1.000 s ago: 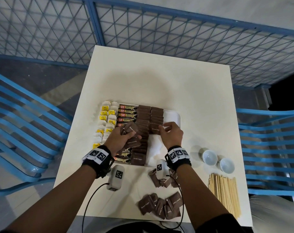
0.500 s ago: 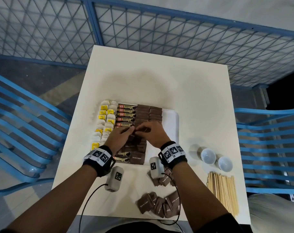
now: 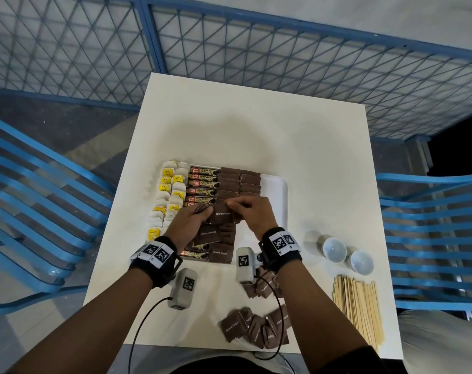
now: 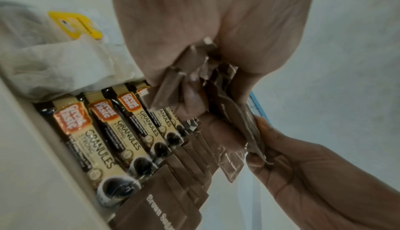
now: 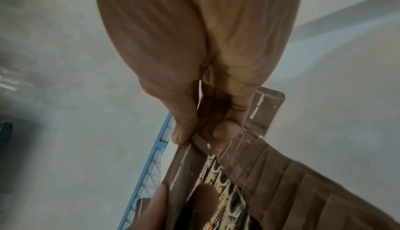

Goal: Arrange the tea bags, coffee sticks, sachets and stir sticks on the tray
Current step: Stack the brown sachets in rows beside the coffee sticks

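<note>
While a loose pile of brown sugar sachets (image 3: 252, 329) lies on the near edge of the desk (image 3: 256, 147), a bundle of stir sticks (image 3: 359, 310) waits at the near right, well apart from the tray (image 3: 276, 190). Above the tray's near half, the left hand (image 3: 187, 225) grips a fanned stack of sachets, fingers curled round it. The right hand (image 3: 252, 214) pinches one sachet (image 3: 222, 215) from that stack between thumb and fingertip. The sachets appear light, thin and limp, with slick paper faces, so each is best taken by a sealed edge, one at a time. Further back, the tray carries tea bags (image 3: 170, 195) at the left, coffee sticks (image 3: 202, 184) beside them, then two overlapping sachet rows. Both hands hide the middle of these rows. How many sachets the left hand holds cannot be told.
</note>
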`<action>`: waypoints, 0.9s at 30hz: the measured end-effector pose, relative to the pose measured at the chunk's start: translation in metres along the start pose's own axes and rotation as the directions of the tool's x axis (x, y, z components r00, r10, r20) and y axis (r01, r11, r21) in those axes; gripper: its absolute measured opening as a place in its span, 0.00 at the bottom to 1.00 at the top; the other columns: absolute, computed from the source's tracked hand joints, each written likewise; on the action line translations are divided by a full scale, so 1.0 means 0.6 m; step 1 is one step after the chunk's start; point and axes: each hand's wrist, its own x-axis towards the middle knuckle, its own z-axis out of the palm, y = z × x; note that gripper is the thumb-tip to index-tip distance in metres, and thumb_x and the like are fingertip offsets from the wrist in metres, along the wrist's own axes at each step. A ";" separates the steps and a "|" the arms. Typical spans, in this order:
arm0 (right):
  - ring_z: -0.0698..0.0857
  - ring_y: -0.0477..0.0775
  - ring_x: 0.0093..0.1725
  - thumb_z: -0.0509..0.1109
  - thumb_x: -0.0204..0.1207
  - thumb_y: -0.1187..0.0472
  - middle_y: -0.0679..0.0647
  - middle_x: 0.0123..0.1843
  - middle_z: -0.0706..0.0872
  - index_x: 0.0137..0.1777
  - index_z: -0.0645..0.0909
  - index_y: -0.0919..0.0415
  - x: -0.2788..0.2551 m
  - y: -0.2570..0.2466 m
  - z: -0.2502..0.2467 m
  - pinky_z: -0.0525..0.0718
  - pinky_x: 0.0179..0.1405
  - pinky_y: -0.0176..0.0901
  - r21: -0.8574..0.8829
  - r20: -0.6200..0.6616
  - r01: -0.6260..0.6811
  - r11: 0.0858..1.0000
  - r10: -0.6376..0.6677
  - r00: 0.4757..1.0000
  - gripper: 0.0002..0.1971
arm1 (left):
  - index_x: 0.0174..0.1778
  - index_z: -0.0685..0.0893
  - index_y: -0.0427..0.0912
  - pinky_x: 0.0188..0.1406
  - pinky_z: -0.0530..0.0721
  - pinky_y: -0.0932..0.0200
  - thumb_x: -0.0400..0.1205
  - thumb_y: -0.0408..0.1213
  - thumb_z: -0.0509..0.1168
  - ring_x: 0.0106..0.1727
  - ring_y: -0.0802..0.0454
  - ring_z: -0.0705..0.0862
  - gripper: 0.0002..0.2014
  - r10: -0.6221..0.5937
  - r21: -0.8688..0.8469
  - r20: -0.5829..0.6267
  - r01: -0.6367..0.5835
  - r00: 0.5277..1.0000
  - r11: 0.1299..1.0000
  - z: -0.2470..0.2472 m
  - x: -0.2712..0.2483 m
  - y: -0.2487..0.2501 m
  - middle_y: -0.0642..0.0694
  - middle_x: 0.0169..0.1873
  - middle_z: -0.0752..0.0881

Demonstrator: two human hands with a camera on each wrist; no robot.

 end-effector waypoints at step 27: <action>0.87 0.52 0.27 0.83 0.71 0.65 0.55 0.36 0.92 0.46 0.88 0.57 -0.033 0.014 -0.010 0.86 0.29 0.43 -0.047 -0.007 -0.005 0.999 0.005 1.000 0.08 | 0.46 0.92 0.44 0.54 0.92 0.39 0.80 0.37 0.78 0.47 0.45 0.94 0.03 0.072 0.132 -0.010 -0.070 0.997 0.989 0.005 0.003 -0.012 0.45 0.42 0.94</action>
